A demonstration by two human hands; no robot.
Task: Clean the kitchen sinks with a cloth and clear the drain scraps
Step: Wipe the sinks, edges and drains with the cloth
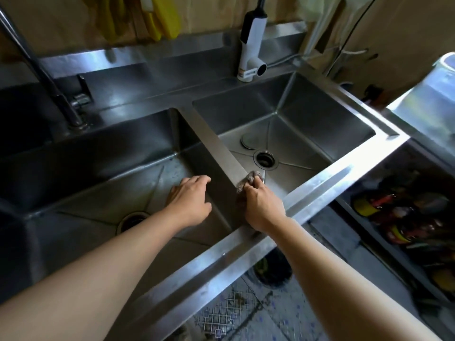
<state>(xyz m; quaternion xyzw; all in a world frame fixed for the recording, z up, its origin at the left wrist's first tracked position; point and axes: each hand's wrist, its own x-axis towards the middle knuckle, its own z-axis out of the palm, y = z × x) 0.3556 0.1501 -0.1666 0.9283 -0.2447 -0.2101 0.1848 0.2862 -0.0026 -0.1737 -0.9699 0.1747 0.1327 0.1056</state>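
Two steel sinks lie side by side, split by a flat divider [216, 146]. My right hand [262, 205] grips a grey cloth [248, 179] and presses it on the near end of the divider. My left hand [189, 200] hovers over the left sink [103, 193] with fingers relaxed and spread, holding nothing. The left sink's drain [133, 219] is partly hidden behind my left forearm. The right sink [307, 124] has an open drain [265, 159] with a round metal stopper [250, 141] lying beside it on the basin floor.
A dark tall faucet [41, 70] stands behind the left sink, a white faucet unit [251, 50] behind the right one. Yellow gloves [157, 18] hang on the back wall. A low shelf with jars and bottles [403, 217] sits at the right. Tiled floor [236, 311] below.
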